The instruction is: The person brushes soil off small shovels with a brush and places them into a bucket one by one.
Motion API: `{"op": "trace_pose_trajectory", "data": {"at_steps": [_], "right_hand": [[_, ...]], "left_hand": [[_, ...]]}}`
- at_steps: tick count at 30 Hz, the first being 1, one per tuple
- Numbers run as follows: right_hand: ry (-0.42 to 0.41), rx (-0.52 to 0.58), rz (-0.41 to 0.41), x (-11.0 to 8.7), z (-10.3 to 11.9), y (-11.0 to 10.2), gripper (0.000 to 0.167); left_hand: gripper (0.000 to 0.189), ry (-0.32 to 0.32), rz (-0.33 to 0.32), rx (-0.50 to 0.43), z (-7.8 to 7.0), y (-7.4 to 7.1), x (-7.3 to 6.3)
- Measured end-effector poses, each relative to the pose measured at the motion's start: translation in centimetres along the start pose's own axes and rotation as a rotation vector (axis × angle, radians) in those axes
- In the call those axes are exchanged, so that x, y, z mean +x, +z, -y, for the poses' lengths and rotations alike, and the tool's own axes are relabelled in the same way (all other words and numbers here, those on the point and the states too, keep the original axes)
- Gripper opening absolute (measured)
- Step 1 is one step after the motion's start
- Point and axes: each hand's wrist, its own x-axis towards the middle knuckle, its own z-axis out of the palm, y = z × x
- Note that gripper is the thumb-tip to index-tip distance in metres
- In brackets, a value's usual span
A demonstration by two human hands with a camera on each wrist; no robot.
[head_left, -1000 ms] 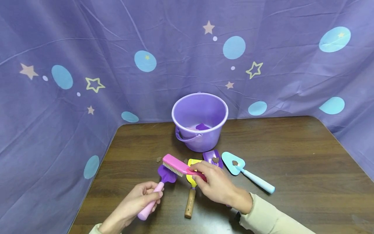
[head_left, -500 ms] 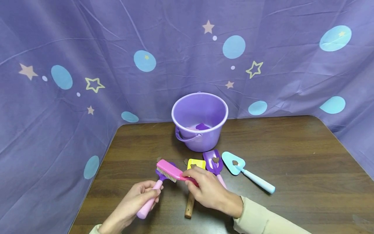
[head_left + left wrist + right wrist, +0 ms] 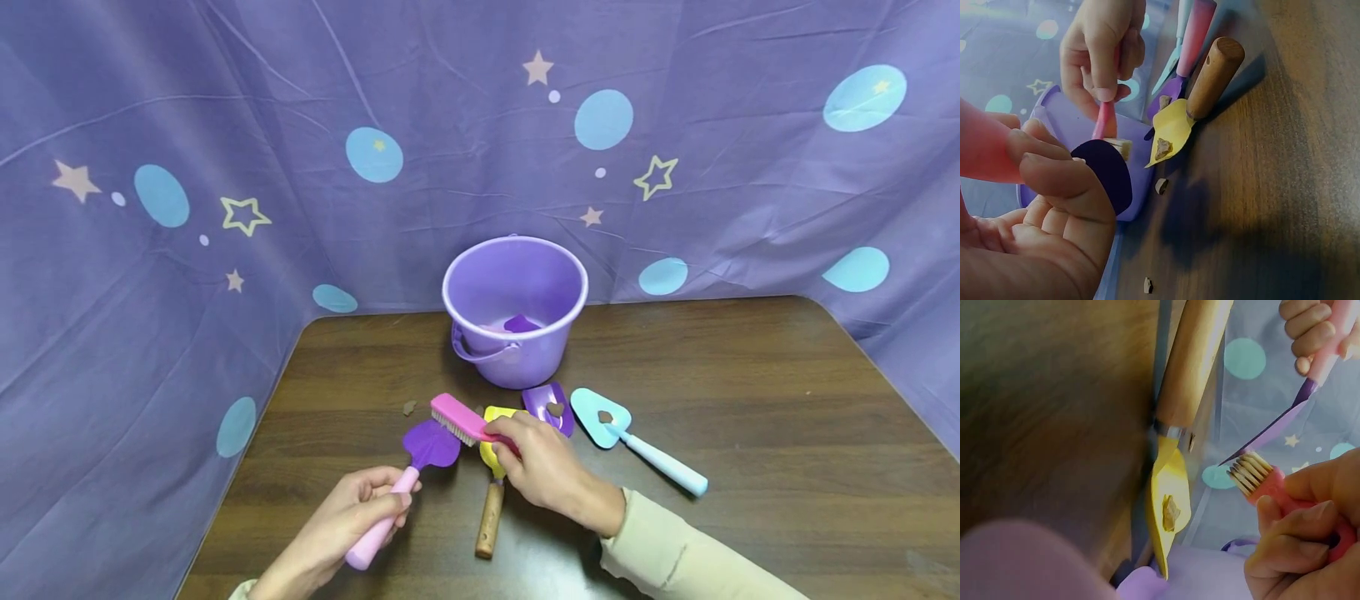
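My left hand (image 3: 337,518) grips the pink handle of a small toy shovel, and its purple blade (image 3: 432,445) is raised in front of me. Between the fingers of my right hand (image 3: 553,473) is a pink brush (image 3: 459,417) with pale bristles. The brush head is at the blade's upper right edge. In the right wrist view the bristles (image 3: 1249,472) point at the blade's tip, very close to it. A yellow shovel (image 3: 1170,494) with a wooden handle lies below my right hand, a brown crumb on its blade.
Behind the hands stands a purple bucket (image 3: 525,360) with a purple piece inside. A purple scoop (image 3: 538,400) and a light blue trowel (image 3: 663,462) lie to the right, each bearing a brown crumb. Another brown crumb (image 3: 409,407) sits on the table, left of the brush.
The brush in my right hand has swept left and down across the purple blade, then back up to its right edge. My left hand has stayed nearly in place.
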Motion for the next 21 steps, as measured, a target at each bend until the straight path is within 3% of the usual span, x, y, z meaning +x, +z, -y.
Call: {"op": "trace_pose_trajectory", "data": {"at_steps": [7,12,21], "right_hand": [[0.040,-0.051,0.002,0.0,-0.9,-0.1,0.020],[0.044,0.001,-0.045,0.1,-0.6,-0.7,0.020],[-0.169,0.169,-0.029,-0.4,2.4,-1.7,0.021]], "left_hand": [[0.029,-0.027,-0.023,0.024,-0.2,0.2,0.0],[0.029,-0.032,-0.039,0.048,-0.1,0.3,0.0],[0.031,-0.024,-0.036,0.041,-0.2,0.4,0.3]]}}
